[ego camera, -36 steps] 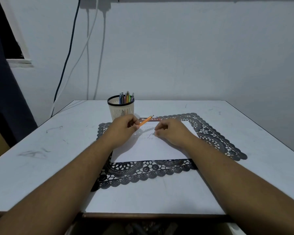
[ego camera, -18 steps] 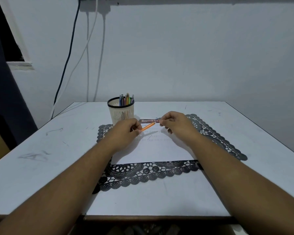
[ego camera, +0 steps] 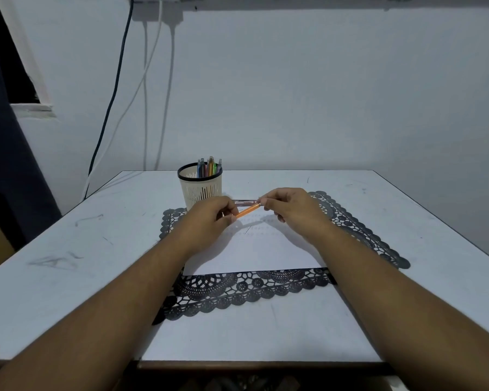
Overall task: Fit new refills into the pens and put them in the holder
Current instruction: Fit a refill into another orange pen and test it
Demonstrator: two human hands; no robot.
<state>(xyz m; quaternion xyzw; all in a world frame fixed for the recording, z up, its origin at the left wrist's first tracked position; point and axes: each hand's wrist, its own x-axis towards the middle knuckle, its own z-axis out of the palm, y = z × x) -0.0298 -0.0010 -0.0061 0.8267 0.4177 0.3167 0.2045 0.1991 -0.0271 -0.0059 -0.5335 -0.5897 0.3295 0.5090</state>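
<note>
I have the orange pen barrel (ego camera: 247, 211) pinched in my left hand (ego camera: 209, 218), just in front of the holder (ego camera: 200, 187), and my right hand (ego camera: 288, 211) pinches at the barrel's far end, where I judge I am seating a refill or its tip — the piece itself is too small to make out. Both hands are closed on the pen and nearly meet over the white paper (ego camera: 254, 249) that lies on the lace mat (ego camera: 237, 289). Just behind the pen, beside the holder, lies a dark reddish strip (ego camera: 244, 202), perhaps the refill packet. If I push off-axis the thin refill could bend or jam; if my pinch slips, a small part could drop and roll off the paper — hard to find on that mat. My left knuckles are near the holder, so a jerk could tip it.
</note>
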